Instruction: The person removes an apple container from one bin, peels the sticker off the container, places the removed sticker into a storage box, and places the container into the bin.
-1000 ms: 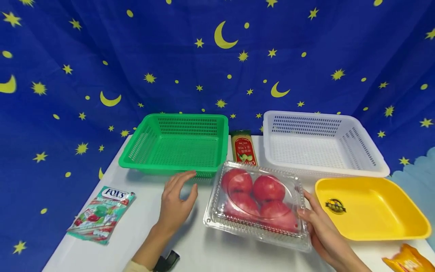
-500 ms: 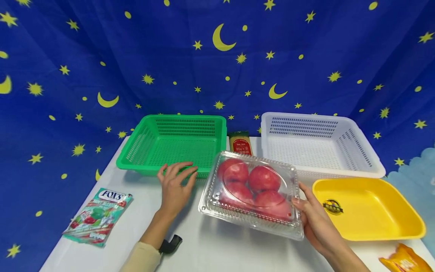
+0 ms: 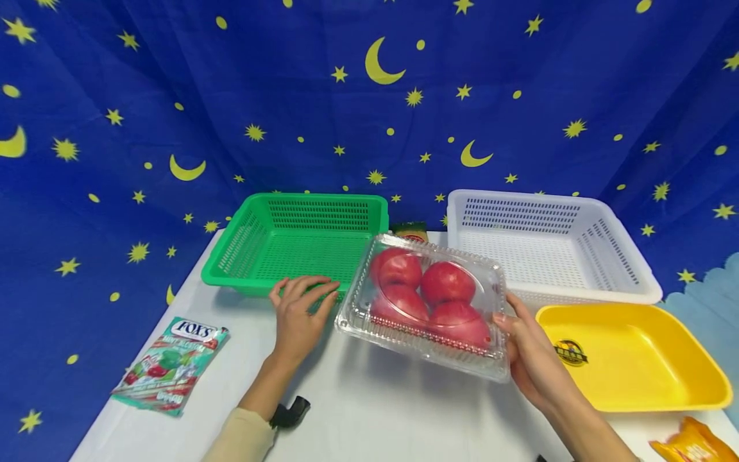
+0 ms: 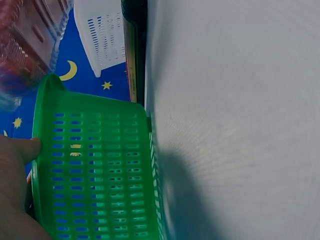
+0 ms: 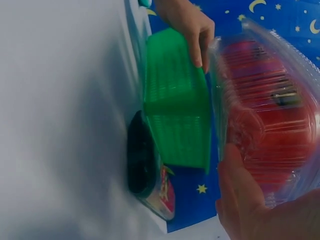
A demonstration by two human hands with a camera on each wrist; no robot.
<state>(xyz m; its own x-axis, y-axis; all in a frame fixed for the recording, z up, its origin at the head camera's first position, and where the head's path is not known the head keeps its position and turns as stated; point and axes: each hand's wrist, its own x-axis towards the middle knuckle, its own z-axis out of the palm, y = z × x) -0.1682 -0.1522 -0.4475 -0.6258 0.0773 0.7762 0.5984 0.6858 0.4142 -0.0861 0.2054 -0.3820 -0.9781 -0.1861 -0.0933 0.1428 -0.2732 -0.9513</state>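
Observation:
My right hand (image 3: 534,353) grips the right side of a clear plastic fruit box (image 3: 424,305), thumb on top and fingers beneath. Several round red fruits (image 3: 447,282) show through its lid. The box is held tilted above the table, its left end overlapping the near right corner of the green basket (image 3: 312,250). At the basket's near rim is my left hand (image 3: 297,321); in the left wrist view its thumb (image 4: 30,147) lies on the outside of the rim and a finger shows behind it. The right wrist view shows the fruit box (image 5: 270,115) close beside the left hand (image 5: 192,25).
A white basket (image 3: 626,256) stands at the back right, with a yellow tub (image 3: 646,359) before it. Mostly behind the fruit box lies a red-and-green packet (image 3: 411,230). A FOX'S candy bag (image 3: 170,366) lies left, an orange packet (image 3: 693,443) at the front right corner.
The fruit box has moved up and away from me, slightly left, covering more of the red-and-green packet. My left hand has moved forward onto the green basket's near rim.

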